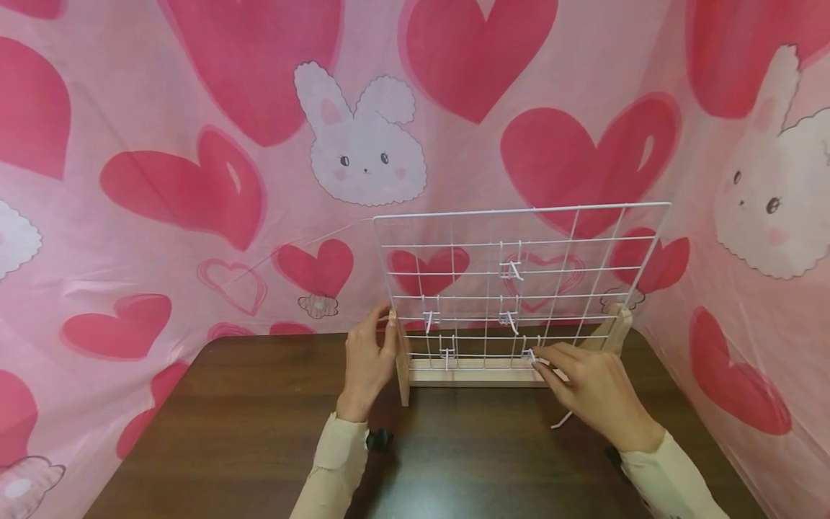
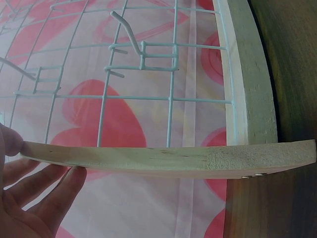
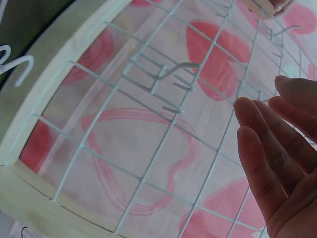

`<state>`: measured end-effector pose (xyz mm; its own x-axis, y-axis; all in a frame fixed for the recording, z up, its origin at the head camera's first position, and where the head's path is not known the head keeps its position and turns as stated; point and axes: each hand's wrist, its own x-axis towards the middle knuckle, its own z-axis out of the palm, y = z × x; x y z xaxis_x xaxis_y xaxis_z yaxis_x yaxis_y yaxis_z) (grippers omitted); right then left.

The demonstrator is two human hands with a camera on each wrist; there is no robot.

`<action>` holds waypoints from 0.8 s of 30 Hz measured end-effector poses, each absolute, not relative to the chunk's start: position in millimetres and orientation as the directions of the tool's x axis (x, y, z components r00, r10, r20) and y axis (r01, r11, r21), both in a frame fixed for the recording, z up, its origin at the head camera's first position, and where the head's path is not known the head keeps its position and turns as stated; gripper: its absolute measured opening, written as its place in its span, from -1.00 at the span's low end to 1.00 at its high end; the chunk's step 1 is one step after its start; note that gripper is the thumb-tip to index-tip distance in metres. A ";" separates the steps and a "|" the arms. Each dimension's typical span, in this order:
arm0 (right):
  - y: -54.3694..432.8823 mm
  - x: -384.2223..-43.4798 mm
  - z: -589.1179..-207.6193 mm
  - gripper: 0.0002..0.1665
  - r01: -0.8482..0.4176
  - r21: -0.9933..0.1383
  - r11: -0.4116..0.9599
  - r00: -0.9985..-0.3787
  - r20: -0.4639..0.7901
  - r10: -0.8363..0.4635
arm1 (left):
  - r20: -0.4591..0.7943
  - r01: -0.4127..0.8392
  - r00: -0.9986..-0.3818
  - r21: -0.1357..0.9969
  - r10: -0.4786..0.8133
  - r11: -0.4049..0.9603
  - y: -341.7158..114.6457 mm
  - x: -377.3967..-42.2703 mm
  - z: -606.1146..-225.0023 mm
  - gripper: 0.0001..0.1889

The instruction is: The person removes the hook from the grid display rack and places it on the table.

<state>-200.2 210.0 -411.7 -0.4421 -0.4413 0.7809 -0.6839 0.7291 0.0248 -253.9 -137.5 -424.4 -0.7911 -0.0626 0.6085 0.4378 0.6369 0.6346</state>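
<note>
The left hand [image 1: 367,355] pinches the left wooden upright [image 1: 403,371] of two; between them, on the worktop [image 1: 259,418], one white grid [image 1: 480,272] carries five hooks, two left, three right. The right hand [image 1: 593,386] pinches the lowest right hook [image 1: 528,354], near at least one loose hook [image 1: 560,421].

1. Wire grid [image 1: 467,272]: thin white wire that looks like metal with a smooth, painted or plastic-like coating.
2. Hooks [image 2: 128,32]: matching white, coated-looking wire, rounded and smooth, with a faint sheen.
3. Stand [image 2: 148,157]: pale, bare-looking wood, matt, its grain visible; one edge looks slightly rough, and two small shiny, metal-like spots show on the side piece.
4. Desk [image 1: 246,418]: dark brown wood-grain surface, smooth and semi-glossy, with a soft reflection.
5. Backdrop [image 1: 460,158]: thin, printed cloth by its look, mostly matt, lightly creased.
6. Sleeves [image 1: 333,461]: cream cloth, matt, wrinkled.
</note>
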 end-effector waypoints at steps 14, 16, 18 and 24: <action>200.7 -204.0 -398.2 -0.72 -0.692 -0.007 0.721 -0.413 0.823 -0.389 | 0.615 0.448 -0.786 0.634 -0.061 0.630 -137.6 -253.0 -424.9 -0.70; 199.8 -204.8 -396.5 -0.81 -0.696 -0.029 0.717 -0.418 0.829 -0.372 | 0.617 0.451 -0.785 0.634 -0.059 0.628 -137.7 -252.6 -425.2 -0.70; 198.8 -205.9 -394.8 -0.66 -0.697 -0.046 0.715 -0.420 0.835 -0.356 | 0.619 0.452 -0.783 0.632 -0.058 0.629 -137.8 -252.6 -425.4 -0.71; 195.6 -208.1 -388.3 -0.34 -0.690 -0.062 0.721 -0.420 0.846 -0.329 | 0.621 0.451 -0.782 0.627 -0.058 0.635 -137.9 -253.3 -424.8 -0.71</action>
<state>-208.1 195.6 -388.3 -0.4200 -0.3293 0.8457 -0.6902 0.7210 -0.0620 -253.3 -137.9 -424.8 -0.7817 -0.0577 0.6209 0.4513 0.6348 0.6272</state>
